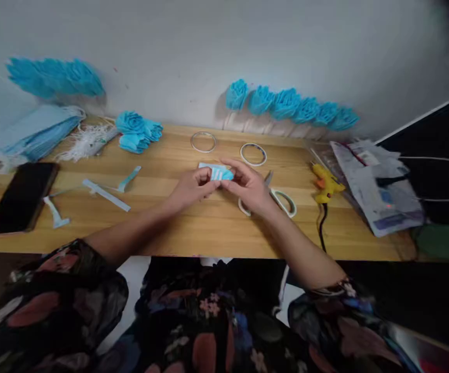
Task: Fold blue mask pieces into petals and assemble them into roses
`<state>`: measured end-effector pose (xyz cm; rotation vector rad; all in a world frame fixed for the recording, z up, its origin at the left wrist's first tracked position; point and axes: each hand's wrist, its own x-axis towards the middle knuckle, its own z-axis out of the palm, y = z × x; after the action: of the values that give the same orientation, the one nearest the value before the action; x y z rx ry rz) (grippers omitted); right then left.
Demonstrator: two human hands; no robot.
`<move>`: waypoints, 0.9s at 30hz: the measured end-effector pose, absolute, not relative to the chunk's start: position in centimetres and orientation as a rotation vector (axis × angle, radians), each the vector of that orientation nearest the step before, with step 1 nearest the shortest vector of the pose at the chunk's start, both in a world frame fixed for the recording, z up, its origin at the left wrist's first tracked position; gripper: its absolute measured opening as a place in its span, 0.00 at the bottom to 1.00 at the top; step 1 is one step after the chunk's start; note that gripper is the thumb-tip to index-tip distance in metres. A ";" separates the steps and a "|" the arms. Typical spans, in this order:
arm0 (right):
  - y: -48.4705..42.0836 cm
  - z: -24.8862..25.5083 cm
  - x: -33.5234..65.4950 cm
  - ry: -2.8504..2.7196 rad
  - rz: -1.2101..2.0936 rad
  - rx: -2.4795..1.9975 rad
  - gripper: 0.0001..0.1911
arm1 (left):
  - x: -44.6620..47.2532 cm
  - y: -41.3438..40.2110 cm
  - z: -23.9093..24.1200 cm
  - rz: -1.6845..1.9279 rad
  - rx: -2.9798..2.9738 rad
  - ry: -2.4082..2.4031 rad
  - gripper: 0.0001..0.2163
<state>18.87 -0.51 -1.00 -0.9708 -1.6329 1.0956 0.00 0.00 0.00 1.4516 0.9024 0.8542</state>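
Note:
Between my two hands is a small folded piece of light-blue material [221, 174] with white stripes, held just over the table. My left hand [193, 185] pinches its left end between thumb and fingers. At the right end, my right hand [249, 184] grips it the same way. A flat pale strip [205, 166] shows behind it, partly hidden by my fingers. Scissors [285, 202] with pale green handles lie under and beside my right hand, one handle partly covered by it. Two tape rolls [203, 142] [253, 154] rest flat beyond my hands.
Blue crepe-like flowers [285, 103] on stems lean on the wall, with more blue flowers [134, 129] at left. A yellow glue gun [326, 184] and plastic bags [379, 191] are at right. A phone [21, 198], cut strips [106, 195] and stacked blue masks [38, 132] are at left.

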 end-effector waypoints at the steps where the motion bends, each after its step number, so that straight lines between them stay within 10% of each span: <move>1: -0.5 -1.0 18.9 -1.638 1.102 -0.977 0.25 | 0.0 0.1 0.0 0.840 1.455 0.901 0.09; 27: -0.3 0.4 19.5 -1.476 1.235 -1.017 0.14 | -0.5 0.8 -0.2 0.985 1.477 0.880 0.13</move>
<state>19.47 -0.30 0.37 -1.0167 -1.4758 1.2349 -0.51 0.79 -0.19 1.4769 0.8800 0.9851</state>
